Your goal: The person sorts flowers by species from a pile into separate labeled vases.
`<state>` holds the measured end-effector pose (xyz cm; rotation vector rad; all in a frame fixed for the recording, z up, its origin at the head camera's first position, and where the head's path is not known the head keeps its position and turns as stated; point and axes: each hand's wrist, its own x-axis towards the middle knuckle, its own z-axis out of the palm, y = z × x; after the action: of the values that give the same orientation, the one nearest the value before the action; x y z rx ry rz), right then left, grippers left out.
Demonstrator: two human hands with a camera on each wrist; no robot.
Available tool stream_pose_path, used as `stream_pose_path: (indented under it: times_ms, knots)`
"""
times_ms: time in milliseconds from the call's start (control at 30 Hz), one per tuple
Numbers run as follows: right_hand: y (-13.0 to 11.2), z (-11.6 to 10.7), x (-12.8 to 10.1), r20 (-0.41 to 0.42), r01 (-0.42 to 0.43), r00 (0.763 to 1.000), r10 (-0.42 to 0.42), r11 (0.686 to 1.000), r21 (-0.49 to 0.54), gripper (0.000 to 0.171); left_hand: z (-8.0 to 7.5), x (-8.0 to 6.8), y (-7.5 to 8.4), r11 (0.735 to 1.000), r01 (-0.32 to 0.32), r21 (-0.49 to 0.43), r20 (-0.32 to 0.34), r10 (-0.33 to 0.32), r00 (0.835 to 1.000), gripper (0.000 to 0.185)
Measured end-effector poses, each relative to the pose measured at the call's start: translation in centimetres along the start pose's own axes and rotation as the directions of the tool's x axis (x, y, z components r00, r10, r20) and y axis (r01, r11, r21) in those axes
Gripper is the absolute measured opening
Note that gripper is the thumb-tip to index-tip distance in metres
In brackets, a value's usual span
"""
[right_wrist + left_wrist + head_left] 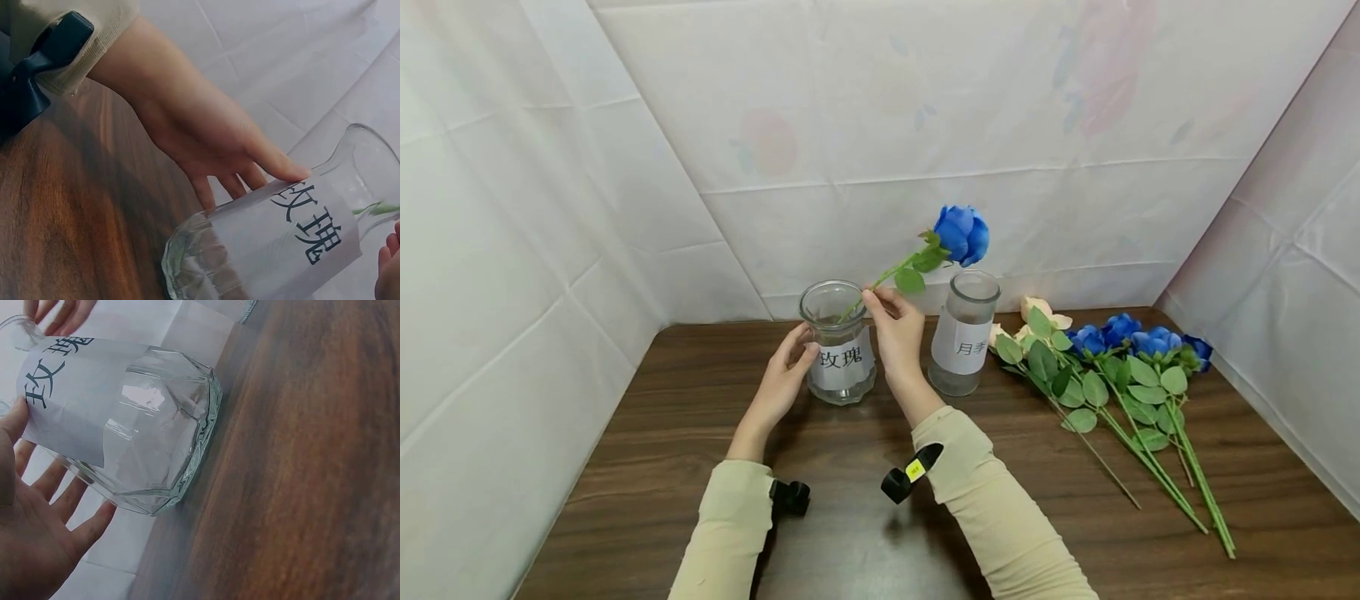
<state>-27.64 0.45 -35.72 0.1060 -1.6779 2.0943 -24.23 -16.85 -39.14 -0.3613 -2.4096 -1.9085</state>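
The blue rose [962,234] leans out at a long slant from the right hand [897,329], whose grip pinches the green stem just above the rim of the labelled glass vase [838,350]. The stem's lower end is already inside the vase's mouth; the bloom sits well up and away to the right of the grip, over the second vase [964,333].

From where I stand, the risk is leverage. That heavy head hangs far out beyond the pinch, so if the grip lets go while the stem is this tilted, the rose will likely swing down against the rim and could tip the vase or knock its neighbour. The left hand [782,379] guards against that only lightly: its fingers lie nearly straight against the vase's left side and paper label, a resting touch rather than a clasp. The glass looks smooth and faceted at the base, so it might slide on the worktop [715,467] under a sideways push.

The rose looks artificial, with vivid blue petals, a thin stiff stem and a few leaves just beyond the grip. Farther right on the worktop lies a loose bundle of more flowers [1120,367], blue and cream, well apart from both hands.
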Motion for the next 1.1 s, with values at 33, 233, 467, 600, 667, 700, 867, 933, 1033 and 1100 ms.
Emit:
stream_pose_path:
  times_ms: [33,233,467,600,667,700,867,933,1033,1100]
  knots:
    - [0.1,0.0,0.0,-0.001,-0.013,1.000,0.013,1.000,0.005,0.021,0.0,0.0,0.0,1.000,0.001,-0.001,-0.001,-0.001,1.000,0.053]
    - [0.5,-0.2,0.0,0.015,-0.100,0.995,0.100,0.995,0.015,0.026,0.1,-0.3,0.1,1.000,0.008,0.002,0.002,-0.008,1.000,0.053]
    - [0.7,-0.1,0.8,0.015,-0.181,0.983,0.181,0.975,0.127,0.025,0.1,-0.1,-0.1,1.000,0.005,-0.002,0.006,-0.005,1.000,0.053]
    - [1.1,-0.1,1.4,0.047,-0.212,0.977,0.208,0.968,0.131,0.027,0.0,0.6,-1.8,1.000,-0.002,-0.017,0.001,0.002,1.000,0.053]
    - [1.4,-0.1,1.4,0.051,-0.229,0.973,0.224,0.966,0.121,0.025,-0.1,1.0,-2.8,1.000,-0.009,-0.016,-0.007,0.008,1.000,0.053]
    - [1.5,-0.2,1.3,0.050,-0.235,0.972,0.231,0.965,0.117,0.024,-0.1,1.2,-3.3,1.000,-0.013,-0.015,-0.011,0.013,1.000,0.053]
    - [1.9,-1.1,0.6,0.058,-0.278,0.960,0.274,0.955,0.100,0.023,0.0,1.3,-4.0,0.998,-0.060,0.007,-0.031,0.060,0.998,0.055]
    - [2.0,-1.8,0.2,0.089,-0.290,0.955,0.281,0.951,0.105,0.025,0.1,1.2,-4.0,0.997,-0.079,0.012,-0.038,0.079,0.996,0.057]
    - [1.9,-3.0,-0.3,0.144,-0.294,0.950,0.278,0.949,0.113,0.026,0.2,1.2,-4.0,0.995,-0.098,0.026,-0.048,0.099,0.994,0.059]
    - [1.7,-3.9,-0.6,0.172,-0.291,0.947,0.271,0.951,0.103,0.026,0.2,1.2,-3.9,0.995,-0.097,0.025,-0.047,0.098,0.994,0.059]
